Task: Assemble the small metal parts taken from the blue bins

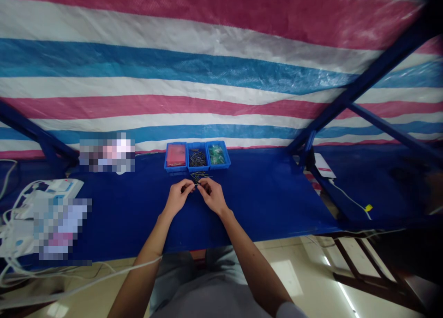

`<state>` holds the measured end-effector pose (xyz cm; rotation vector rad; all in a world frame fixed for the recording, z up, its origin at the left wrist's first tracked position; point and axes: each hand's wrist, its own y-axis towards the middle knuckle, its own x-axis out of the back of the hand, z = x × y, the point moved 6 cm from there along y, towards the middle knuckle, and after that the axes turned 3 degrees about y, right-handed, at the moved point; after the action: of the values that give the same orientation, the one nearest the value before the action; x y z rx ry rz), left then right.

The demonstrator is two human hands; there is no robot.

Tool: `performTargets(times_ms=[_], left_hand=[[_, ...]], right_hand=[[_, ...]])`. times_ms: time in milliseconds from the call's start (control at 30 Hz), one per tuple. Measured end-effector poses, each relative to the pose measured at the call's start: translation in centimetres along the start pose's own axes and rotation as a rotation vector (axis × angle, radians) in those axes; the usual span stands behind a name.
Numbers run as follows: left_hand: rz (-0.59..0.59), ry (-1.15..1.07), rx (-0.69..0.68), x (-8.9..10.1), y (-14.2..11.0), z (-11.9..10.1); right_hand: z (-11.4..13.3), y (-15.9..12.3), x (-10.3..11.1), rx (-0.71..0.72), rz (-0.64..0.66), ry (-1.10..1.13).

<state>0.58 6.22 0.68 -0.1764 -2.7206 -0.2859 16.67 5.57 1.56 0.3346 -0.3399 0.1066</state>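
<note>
My left hand [180,195] and my right hand [212,194] meet over the blue table [270,202], fingertips pinched together on a small dark thin part between them. Just beyond the fingers lies a small heap of dark thin pins [200,174] on the table. Behind that stand three small blue bins side by side: the left bin [176,156] holds pink-red bags, the middle bin [197,158] holds dark pins, the right bin [218,155] holds green-and-clear bags.
White power strips and cables [38,202] crowd the table's left end. A white device with a cable [323,165] lies at the right, by a blue metal frame post [308,147]. A striped tarp [207,69] hangs behind.
</note>
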Motion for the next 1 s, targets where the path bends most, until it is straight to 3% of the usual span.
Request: performTargets(times_ms=[200,1000], left_hand=[[0.018,-0.023,0.011,-0.14,-0.03,0.02],[0.025,-0.013,0.002,-0.23,-0.01,-0.14]], right_hand=[[0.13,0.10,0.09,0.058,-0.025,0.000],[-0.19,0.11,0.03,0.050,-0.049,-0.054]])
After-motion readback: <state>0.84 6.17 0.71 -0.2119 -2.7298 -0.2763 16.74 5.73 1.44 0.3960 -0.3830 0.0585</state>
